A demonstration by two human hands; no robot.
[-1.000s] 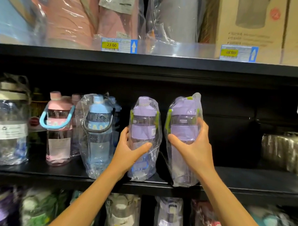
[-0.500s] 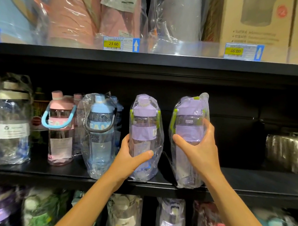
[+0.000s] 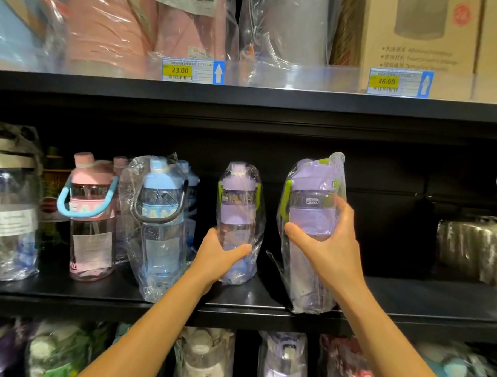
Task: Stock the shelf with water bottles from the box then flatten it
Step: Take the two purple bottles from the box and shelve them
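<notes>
Two purple water bottles in clear plastic bags stand on the black middle shelf (image 3: 407, 303). My left hand (image 3: 218, 258) grips the lower body of the left purple bottle (image 3: 236, 205), which stands further back on the shelf. My right hand (image 3: 330, 249) grips the middle of the right purple bottle (image 3: 309, 208), which stands near the shelf's front edge, its green strap showing at the side. No box is in view.
A bagged blue bottle (image 3: 160, 224) and a pink bottle (image 3: 90, 218) stand to the left, with a large clear jug (image 3: 10, 206) beyond. Wrapped goods (image 3: 472, 249) sit at the far right. Price tags (image 3: 192, 70) hang above; more bottles (image 3: 205, 357) fill the lower shelf.
The left purple bottle has slid deeper into the shelf under my left hand. My right hand has shifted its bottle slightly to the right, opening a wider gap between the two.
</notes>
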